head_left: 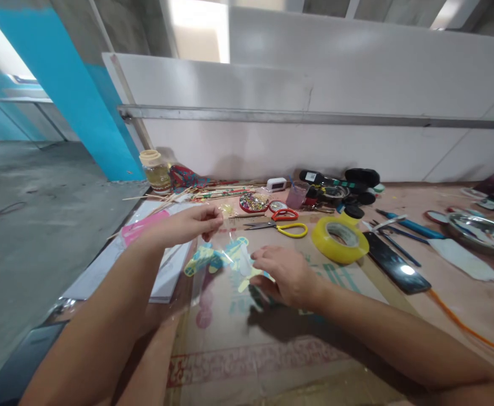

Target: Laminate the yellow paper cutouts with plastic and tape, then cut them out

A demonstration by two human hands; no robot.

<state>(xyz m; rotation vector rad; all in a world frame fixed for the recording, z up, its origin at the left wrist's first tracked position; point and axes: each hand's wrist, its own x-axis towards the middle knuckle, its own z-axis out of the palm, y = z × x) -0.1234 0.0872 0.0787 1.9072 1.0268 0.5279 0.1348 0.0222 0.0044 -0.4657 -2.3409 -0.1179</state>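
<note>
My left hand (204, 223) is raised over the far left part of the cardboard sheet (238, 344). Its fingers are pinched together; whatever lies between them is too small or too clear to make out. Beneath it are light blue and yellow cutouts (204, 258) with shiny streaks like clear film. My right hand (287, 274) is low over the right end of these cutouts, thumb and fingers apart. A small white piece (245, 260) stands at its fingertips; I cannot tell whether they touch. Just beyond the hands lie yellow-handled scissors (291, 229) and a red-handled tool (285, 214).
Right of the cardboard are a yellow tape roll (340, 239), a black phone (397, 264) and a metal bowl (484, 228). Along the back stand a jar (155, 172), a dish of sequins (254, 202) and a cup (296, 195). White papers (166, 279) lie left.
</note>
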